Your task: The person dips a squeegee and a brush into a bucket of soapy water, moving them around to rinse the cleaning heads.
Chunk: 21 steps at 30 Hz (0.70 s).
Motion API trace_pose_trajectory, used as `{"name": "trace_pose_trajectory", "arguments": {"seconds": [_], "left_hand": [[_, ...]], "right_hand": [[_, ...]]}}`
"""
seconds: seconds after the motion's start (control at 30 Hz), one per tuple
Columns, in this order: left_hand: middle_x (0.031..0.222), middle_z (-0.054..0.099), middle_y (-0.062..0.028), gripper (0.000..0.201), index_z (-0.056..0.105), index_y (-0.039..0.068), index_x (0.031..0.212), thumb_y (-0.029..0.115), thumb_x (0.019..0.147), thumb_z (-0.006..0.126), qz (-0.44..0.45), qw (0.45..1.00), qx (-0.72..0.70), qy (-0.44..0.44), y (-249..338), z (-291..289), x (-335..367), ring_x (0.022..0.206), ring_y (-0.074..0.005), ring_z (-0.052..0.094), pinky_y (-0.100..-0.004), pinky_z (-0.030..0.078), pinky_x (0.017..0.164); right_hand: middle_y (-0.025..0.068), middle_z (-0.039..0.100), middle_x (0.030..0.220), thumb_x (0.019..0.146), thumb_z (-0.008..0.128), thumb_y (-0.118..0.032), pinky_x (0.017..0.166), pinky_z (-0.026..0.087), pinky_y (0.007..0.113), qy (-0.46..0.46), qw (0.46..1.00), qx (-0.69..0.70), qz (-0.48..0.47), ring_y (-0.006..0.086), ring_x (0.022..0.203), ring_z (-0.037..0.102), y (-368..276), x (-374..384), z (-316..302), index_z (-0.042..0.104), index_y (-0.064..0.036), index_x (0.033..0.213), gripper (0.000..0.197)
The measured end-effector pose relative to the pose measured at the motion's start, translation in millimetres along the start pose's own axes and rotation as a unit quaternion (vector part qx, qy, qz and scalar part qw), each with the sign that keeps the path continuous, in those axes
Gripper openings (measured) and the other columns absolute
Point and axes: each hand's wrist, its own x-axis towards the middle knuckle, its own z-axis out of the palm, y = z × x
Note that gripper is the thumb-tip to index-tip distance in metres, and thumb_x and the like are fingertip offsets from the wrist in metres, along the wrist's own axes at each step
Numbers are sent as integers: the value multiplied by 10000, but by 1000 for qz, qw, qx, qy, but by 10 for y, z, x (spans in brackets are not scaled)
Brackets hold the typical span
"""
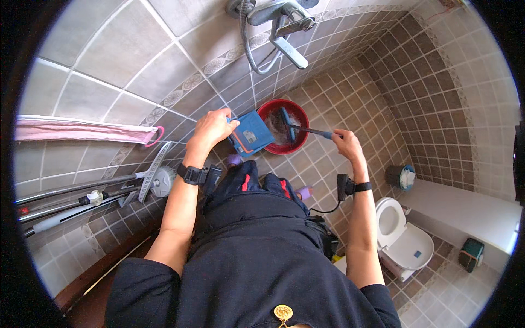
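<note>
A blue dustpan [252, 134] with an orange line and a label on it is gripped at its edge by my left hand [212, 131], fingers closed. It hangs beside and partly over the left rim of a red basin [306, 121] on the floor. My right hand [348, 145] is closed round the blue end of a long-handled brush [311, 130]. The brush's wide blue head rests inside the basin, where cloudy, sudsy water shows. Whether the head has bristles or a rubber blade is hard to make out.
A chrome tap [284, 22] with a hose juts from the wall above the basin. Poles of cleaning tools [82, 188] lean at left, below a pink cloth [82, 130]. To the right stand a bin [400, 177] and a toilet [407, 246] with its lid up.
</note>
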Motion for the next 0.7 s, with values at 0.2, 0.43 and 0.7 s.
{"name": "trace_pose_trajectory", "arguments": {"seconds": [0.2,0.43,0.7], "left_hand": [[841,622,-175,323,594,64,899,345,740,619,13,1000,-13,0,63,-12,10,842,-349,588,-429,462,706],[794,611,-187,326,576,52,846,355,735,616,2,1000,-10,24,24,16,-25,792,-354,586,-427,451,653],[801,613,-179,331,568,49,836,360,733,621,12,1000,-15,17,47,52,-16,798,-363,582,-434,449,659]], "right_hand": [[191,631,838,770,511,-333,753,478,385,10,982,-55,179,320,867,605,577,50,454,649,-104,975,337],[201,615,914,769,484,-335,794,465,433,-4,984,-143,104,359,889,585,96,227,1073,641,-104,959,338],[215,609,927,795,516,-328,775,472,420,-22,995,-94,14,352,888,587,496,238,1135,614,-69,1019,356]]}}
